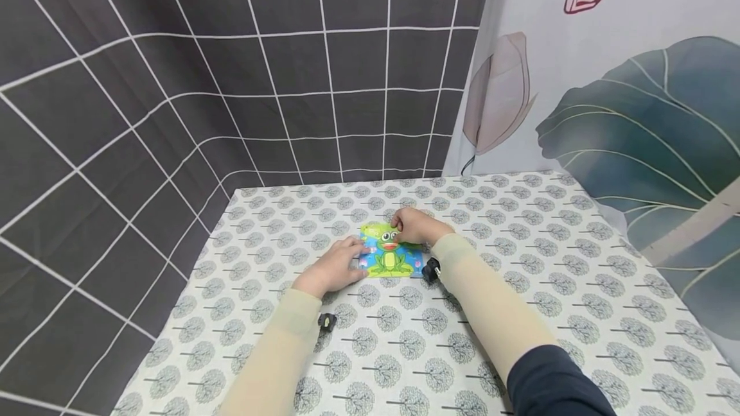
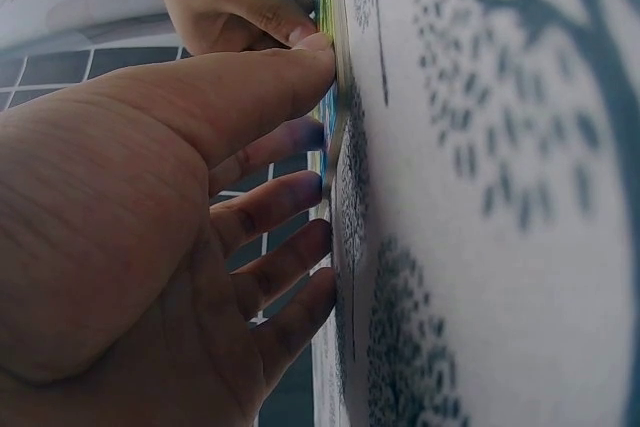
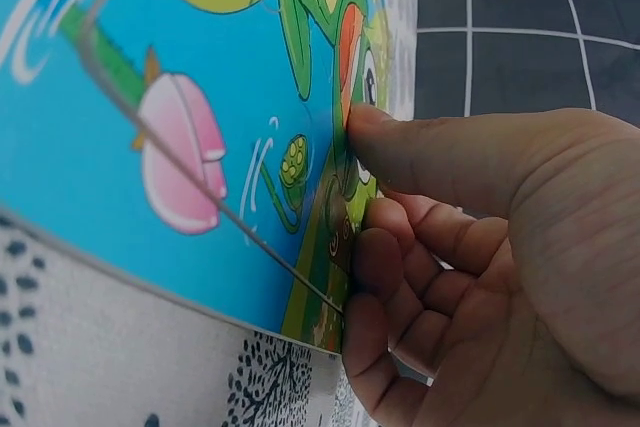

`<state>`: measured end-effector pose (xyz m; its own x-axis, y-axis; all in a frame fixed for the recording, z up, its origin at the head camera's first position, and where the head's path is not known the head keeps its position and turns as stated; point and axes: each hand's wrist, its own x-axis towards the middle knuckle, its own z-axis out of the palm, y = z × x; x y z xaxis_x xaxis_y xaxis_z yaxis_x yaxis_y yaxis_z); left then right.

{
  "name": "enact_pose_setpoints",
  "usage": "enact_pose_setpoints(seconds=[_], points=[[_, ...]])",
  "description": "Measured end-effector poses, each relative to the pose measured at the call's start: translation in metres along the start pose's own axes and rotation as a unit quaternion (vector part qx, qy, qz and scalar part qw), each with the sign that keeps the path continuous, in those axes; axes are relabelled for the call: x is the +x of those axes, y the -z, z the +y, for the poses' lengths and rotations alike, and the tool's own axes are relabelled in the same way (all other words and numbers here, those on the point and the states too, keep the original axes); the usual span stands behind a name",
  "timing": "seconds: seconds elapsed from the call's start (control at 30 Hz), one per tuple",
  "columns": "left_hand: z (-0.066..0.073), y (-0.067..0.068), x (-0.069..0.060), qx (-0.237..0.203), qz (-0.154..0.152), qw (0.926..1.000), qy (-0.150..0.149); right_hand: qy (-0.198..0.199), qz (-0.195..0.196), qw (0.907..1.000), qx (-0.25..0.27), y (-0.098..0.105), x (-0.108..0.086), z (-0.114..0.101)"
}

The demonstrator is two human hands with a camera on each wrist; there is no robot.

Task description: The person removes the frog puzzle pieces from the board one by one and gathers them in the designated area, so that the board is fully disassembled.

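At the frame's centre the frog board (image 1: 391, 263) could skid if the right hand (image 1: 417, 226), curled at its top with any pinch unclear, outpushes the left hand (image 1: 335, 267), straight-fingered at its left edge, with sliding room on cloth (image 1: 393, 339) toward lower centre

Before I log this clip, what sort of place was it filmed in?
Probably a makeshift indoor recording corner: a flat work surface covered with tree-print cloth, a dark grid-patterned backdrop behind it, and a pale leaf-print hanging on the right.
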<state>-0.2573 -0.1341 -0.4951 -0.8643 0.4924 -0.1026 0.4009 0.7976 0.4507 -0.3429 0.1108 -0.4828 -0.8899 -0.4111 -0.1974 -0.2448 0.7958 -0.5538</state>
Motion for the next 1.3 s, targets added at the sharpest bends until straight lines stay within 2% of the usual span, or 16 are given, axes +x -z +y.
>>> enact_pose_setpoints(seconds=[0.53,0.8,1.07,1.3], points=[[-0.0028,-0.0023,0.0006,0.003,0.002,1.0000,-0.006,-0.004,0.000,0.9999,-0.013,0.0007,0.0002,-0.0012],[-0.0033,-0.0020,0.0011,0.009,0.000,0.9999,-0.008,0.000,0.001,1.0000,-0.003,0.0009,0.0003,0.0001],[-0.0018,-0.0009,0.0004,-0.002,0.001,1.0000,-0.004,0.018,0.005,0.9998,0.011,0.0029,-0.0012,0.0011],[-0.0007,-0.0006,-0.0014,-0.006,0.001,1.0000,0.000,0.045,0.037,0.9983,0.005,-0.0005,-0.0020,0.0066]])
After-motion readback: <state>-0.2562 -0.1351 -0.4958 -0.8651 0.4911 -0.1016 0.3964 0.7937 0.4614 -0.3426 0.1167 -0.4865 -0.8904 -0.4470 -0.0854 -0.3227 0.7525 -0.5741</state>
